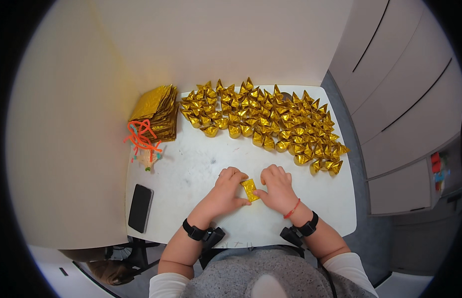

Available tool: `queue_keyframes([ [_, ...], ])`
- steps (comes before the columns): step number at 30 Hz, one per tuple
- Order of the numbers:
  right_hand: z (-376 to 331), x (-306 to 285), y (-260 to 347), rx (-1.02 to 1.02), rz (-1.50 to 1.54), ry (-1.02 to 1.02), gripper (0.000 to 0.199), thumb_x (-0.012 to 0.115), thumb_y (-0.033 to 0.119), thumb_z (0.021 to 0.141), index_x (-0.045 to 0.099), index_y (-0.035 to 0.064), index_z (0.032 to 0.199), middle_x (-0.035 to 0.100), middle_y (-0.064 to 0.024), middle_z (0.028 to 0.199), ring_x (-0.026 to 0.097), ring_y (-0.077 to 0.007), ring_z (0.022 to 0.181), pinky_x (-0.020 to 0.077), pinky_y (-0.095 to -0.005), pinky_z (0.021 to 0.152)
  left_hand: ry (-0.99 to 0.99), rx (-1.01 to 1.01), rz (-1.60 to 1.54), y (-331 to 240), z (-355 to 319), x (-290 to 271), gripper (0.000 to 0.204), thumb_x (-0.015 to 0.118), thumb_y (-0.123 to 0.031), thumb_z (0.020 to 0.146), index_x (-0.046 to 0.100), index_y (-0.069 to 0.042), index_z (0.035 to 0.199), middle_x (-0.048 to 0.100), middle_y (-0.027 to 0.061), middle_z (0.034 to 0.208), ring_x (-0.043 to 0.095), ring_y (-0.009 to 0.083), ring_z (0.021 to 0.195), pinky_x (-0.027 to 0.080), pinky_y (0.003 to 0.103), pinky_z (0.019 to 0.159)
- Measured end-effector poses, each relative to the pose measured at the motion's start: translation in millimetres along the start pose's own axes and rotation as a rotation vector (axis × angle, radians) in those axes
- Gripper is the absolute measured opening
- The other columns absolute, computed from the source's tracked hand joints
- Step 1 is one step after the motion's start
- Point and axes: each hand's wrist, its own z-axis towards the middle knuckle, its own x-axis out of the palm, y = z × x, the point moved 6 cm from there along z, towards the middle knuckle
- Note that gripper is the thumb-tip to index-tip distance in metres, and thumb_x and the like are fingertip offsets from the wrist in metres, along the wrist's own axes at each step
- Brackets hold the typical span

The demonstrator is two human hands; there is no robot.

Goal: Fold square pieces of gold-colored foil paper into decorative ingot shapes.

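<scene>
A small folded piece of gold foil paper (249, 189) lies flat on the white table in front of me. My left hand (228, 188) is at its left side, thumb at the lower edge and bent fingers at the upper left corner. From the right, my right hand (277, 187) presses its thumb on the paper's right edge, with the other fingers curled. Beyond my hands stand many folded gold paper ingots (261, 119), spread in a wide band across the back and right. At the back left is a thick stack of gold foil sheets (154, 111).
Orange-red pipe cleaners (140, 134) lie against the stack, near a small pale trinket (148, 158). A black phone (140, 208) rests at the left edge of the white table (191, 166). Walls border the table's left and back; pale cabinets (390, 99) stand right.
</scene>
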Motion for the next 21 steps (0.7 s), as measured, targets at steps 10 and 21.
queue_keyframes([
  [10,-1,5,-9,-0.051,0.066,-0.045,0.031,0.086,0.028,0.074,0.062,0.0174,0.089,0.055,-0.0014,0.097,0.053,-0.0247,0.101,0.033,-0.0424,0.083,0.021,-0.176,-0.306,18,12,27,0.03,0.082,-0.011,0.082,0.06,-0.003,0.101,0.065,0.0104,0.082,0.063,0.0248,0.076,0.051,0.033,0.075],
  [21,4,31,-32,0.186,1.079,0.127,0.015,0.072,0.017,0.097,0.07,0.0047,0.089,0.067,0.0006,0.078,0.057,-0.0058,0.07,0.0463,-0.0236,0.062,-0.228,-0.203,-1.116,25,10,31,0.035,0.067,0.005,0.093,0.052,-0.004,0.123,0.063,0.0006,0.089,0.062,0.0094,0.08,0.049,0.023,0.073],
])
